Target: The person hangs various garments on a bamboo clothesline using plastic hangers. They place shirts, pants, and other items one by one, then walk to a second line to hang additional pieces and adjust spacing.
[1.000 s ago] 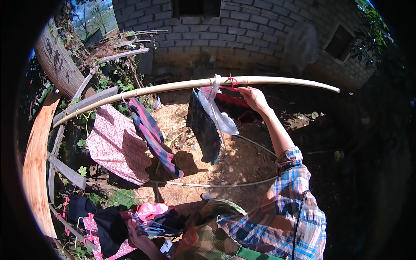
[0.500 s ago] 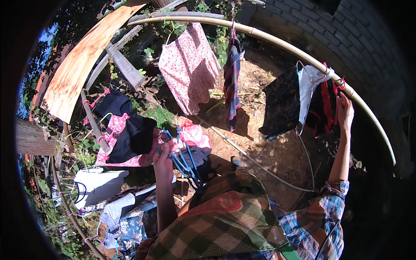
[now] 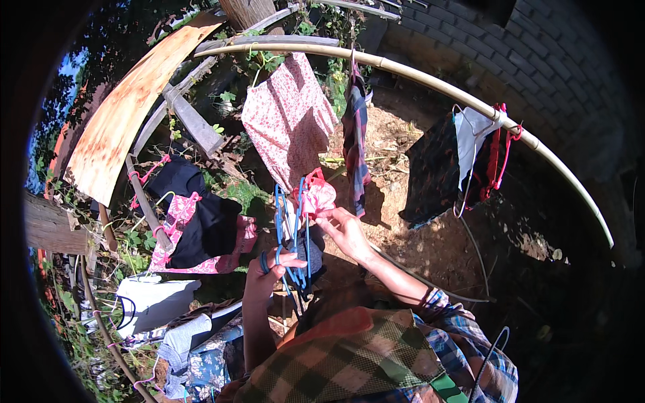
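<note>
Several blue clothes hangers [image 3: 279, 218] stand in a bunch in front of my chest, with my left hand [image 3: 274, 263] closed around their lower part. My right hand [image 3: 344, 232] reaches in from the right, its fingertips pinched at the lower edge of a crumpled pink garment [image 3: 318, 196]. This garment sits right beside and partly behind the hangers. Below it, dark grey cloth [image 3: 316, 248] shows between the hangers and my right wrist.
A bamboo pole [image 3: 430, 79] arches across, carrying a pink floral garment [image 3: 290, 121], a plaid one [image 3: 357, 138], a dark one [image 3: 430, 171] and a red hanger [image 3: 498, 158]. More laundry [image 3: 195, 215] hangs at left. A wooden board [image 3: 127, 111] stands far left; a block wall [image 3: 497, 54] rises behind.
My right hand has left the red hanger on the pole and come down leftward to the pink garment. My left hand, with the blue hangers, has shifted slightly right and nearer.
</note>
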Tool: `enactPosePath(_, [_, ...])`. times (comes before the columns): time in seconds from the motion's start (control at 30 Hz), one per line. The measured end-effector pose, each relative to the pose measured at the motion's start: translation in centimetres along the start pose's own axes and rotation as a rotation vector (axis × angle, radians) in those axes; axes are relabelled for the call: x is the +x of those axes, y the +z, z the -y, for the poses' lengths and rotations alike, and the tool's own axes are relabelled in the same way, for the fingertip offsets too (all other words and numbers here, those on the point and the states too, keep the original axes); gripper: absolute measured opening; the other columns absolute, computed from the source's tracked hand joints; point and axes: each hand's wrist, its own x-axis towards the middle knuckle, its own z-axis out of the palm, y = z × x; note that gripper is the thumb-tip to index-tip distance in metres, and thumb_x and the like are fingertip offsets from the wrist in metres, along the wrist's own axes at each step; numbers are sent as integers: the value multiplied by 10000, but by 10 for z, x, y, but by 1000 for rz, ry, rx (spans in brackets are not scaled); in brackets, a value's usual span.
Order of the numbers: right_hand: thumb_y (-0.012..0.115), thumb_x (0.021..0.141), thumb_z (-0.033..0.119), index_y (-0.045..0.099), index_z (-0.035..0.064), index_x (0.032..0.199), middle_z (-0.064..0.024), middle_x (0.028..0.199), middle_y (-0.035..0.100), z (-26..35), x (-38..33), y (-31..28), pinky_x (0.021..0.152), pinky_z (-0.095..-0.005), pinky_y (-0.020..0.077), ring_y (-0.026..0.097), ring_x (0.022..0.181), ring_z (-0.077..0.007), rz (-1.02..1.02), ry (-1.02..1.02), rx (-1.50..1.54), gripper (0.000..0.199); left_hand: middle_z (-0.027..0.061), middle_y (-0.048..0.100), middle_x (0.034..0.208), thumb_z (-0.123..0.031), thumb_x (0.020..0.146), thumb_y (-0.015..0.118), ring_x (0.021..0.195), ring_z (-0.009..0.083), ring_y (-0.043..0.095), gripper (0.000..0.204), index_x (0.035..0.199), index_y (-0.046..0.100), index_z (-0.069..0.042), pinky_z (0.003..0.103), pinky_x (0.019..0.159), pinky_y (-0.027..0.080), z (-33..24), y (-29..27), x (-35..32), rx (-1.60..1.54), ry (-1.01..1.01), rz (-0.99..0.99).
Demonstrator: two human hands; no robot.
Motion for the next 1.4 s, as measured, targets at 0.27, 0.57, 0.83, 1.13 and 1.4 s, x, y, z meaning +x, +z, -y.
enactPosePath(0.27, [643, 796, 92, 551, 0, 880, -144, 789, 533, 5, 50, 6, 630, -352, 454, 557, 696, -286, -250, -427, -223, 155, 196, 578, 1049, -345, 862, 584, 887, 280, 634, 364, 1038, 643, -32, 418, 840, 455, 5, 13, 26, -238, -64, 40])
enactPosePath(0.57, [614, 797, 64, 570, 32, 961, -138, 913, 526, 8, 5, -16, 647, -340, 483, 575, 735, -274, -219, -217, -289, 172, 178, 608, 1072, -209, 886, 560, 975, 272, 602, 309, 1090, 593, 21, 405, 944, 392, 14, 29, 47, -409, -139, -61])
enactPosePath(0.83, [563, 874, 200, 579, 33, 966, -95, 860, 553, 22, -58, -9, 790, -357, 425, 519, 881, -266, 23, -213, -46, 191, 168, 592, 1124, -267, 873, 590, 1042, 249, 571, 403, 1125, 561, 47, 376, 946, 398, 16, 61, 73, -351, -213, -58])
enactPosePath(1.13, [664, 812, 194, 467, 24, 1132, -102, 1040, 456, 12, -64, -14, 785, -295, 407, 480, 947, -205, -455, -105, 52, 412, 164, 544, 1202, -206, 893, 561, 1095, 264, 545, 398, 1184, 515, 62, 378, 967, 385, 17, 97, 89, -431, -218, 31])
enactPosePath(1.4, [513, 923, 189, 552, -7, 1012, -101, 809, 581, -11, -60, -23, 722, -290, 438, 529, 749, -134, -352, 140, 194, 219, 162, 552, 1199, -249, 917, 523, 1153, 228, 496, 385, 1159, 552, 49, 348, 1003, 339, 14, 111, 93, -486, -213, 14])
